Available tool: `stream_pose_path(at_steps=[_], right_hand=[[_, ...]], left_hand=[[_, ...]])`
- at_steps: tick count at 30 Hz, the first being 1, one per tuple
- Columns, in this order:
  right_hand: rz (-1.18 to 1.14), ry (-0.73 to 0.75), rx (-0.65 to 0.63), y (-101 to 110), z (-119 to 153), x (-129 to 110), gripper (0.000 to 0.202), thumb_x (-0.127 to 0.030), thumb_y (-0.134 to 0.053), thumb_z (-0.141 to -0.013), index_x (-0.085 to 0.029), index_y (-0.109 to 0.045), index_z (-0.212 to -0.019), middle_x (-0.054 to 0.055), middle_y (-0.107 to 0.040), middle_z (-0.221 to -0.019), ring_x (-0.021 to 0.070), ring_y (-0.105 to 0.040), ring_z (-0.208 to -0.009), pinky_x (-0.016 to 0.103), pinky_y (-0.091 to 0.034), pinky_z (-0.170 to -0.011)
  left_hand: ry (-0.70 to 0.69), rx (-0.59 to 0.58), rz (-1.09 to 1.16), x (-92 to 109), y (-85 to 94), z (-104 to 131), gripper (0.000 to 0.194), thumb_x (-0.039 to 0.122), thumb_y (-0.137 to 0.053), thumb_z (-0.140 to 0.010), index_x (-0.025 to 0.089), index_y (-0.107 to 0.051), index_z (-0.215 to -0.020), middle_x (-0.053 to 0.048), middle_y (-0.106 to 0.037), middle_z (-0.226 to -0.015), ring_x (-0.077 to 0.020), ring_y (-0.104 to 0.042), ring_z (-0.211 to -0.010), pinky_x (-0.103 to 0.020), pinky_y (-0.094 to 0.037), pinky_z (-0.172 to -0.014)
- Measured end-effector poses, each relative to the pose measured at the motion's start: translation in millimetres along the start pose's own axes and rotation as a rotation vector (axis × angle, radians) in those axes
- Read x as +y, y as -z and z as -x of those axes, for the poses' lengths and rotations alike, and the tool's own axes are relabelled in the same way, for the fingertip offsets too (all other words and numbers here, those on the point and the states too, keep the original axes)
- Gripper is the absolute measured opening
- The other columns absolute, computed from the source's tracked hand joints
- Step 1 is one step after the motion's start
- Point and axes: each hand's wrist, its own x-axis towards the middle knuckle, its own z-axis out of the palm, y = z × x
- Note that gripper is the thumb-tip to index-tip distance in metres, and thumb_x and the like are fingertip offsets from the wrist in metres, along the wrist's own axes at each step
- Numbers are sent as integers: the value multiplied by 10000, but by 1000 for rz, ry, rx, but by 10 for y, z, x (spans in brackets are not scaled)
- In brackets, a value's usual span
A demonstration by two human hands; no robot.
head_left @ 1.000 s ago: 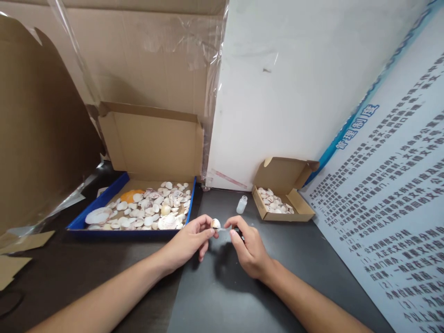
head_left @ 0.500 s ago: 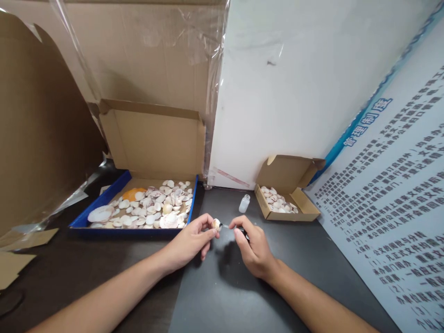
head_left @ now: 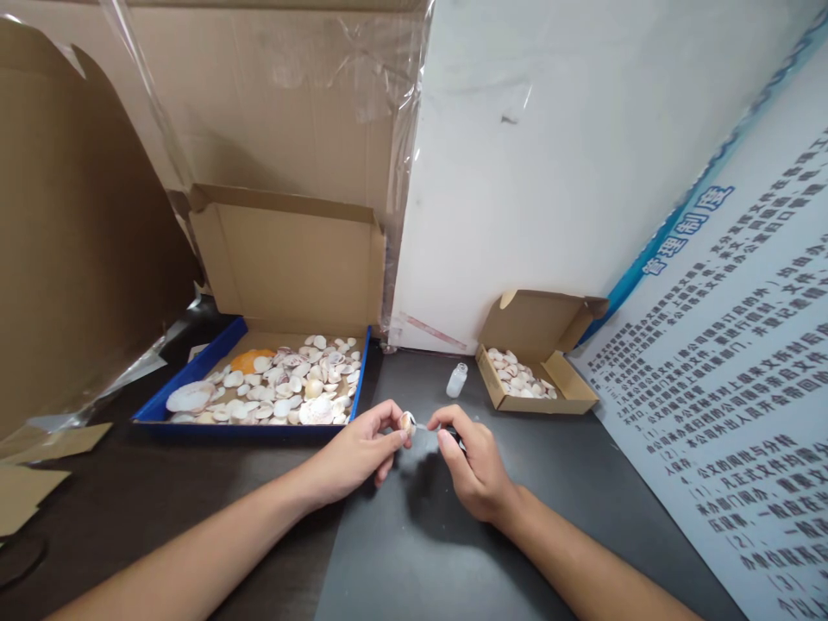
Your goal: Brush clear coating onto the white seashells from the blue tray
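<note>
Between the thumb and fingertips of my left hand (head_left: 363, 452) is a small seashell (head_left: 407, 422), white with a brownish patch. My right hand (head_left: 475, 467) is closed around the dark handle of a small brush (head_left: 421, 426), mostly hidden by the fingers. Its thin pale shaft points left, and the tip meets the shell's right side. A small translucent bottle (head_left: 456, 380) stands uncapped just beyond my right hand, with whitish contents.
To the left, an open blue-edged box (head_left: 148, 411) holds many shells and an orange piece. A smaller open cardboard box (head_left: 575, 390) with shells stands at the back right. Cardboard (head_left: 84, 216) and a white panel (head_left: 504, 172) rise behind; a printed board (head_left: 724, 345) leans on the right.
My left hand has turned the shell slightly, and the brush's dark tip now shows less against it. Both hands stay in nearly the same place. The view has shifted slightly.
</note>
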Motion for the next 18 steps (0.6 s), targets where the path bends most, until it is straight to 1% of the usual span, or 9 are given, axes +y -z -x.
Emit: stream_pose_path(at_steps=[2,7,13,15,18], right_hand=[[-7,29,-23,4,0,-11,184,-251,-383,-956,-171,-549,-950,-54,-459,-612,75,-426,-511,204,-317,-555],[16,6,-49,-10,-8,-8,193,-249,-379,-956,-170,-554,-936,-54,-470,-608,73,-431,-508,202,-317,-556],[83,-86,46,-17,-21,7,198,-261,-389,-961,-169,-556,-908,-56,-448,-581,76,-423,-495,206,-311,-548],[52,-57,51,-12,-16,-1,201,-261,-381,-962,-169,-553,-911,-55,-446,-586,76,-425,-499,204,-316,-548],[18,12,4,-14,-10,-13,190,-253,-384,-954,-170,-552,-922,-55,-448,-594,74,-428,-504,201,-324,-554]], left_hand=[[-5,-8,0,-3,4,1,265,419,-550,-866,185,-427,-876,27,-571,-849,-15,-451,-416,-178,-302,-414],[1,-5,-9,1,2,10,252,413,-540,-870,188,-427,-882,28,-567,-850,-17,-449,-417,-181,-304,-413],[14,2,-27,7,-2,16,253,416,-525,-869,184,-434,-910,21,-563,-879,-12,-438,-413,-180,-303,-408],[15,0,-33,17,-3,16,249,413,-520,-871,182,-433,-909,21,-561,-878,-11,-436,-416,-179,-300,-411],[20,2,-32,44,-7,18,244,409,-515,-869,183,-428,-897,27,-549,-858,-12,-433,-416,-177,-294,-412]])
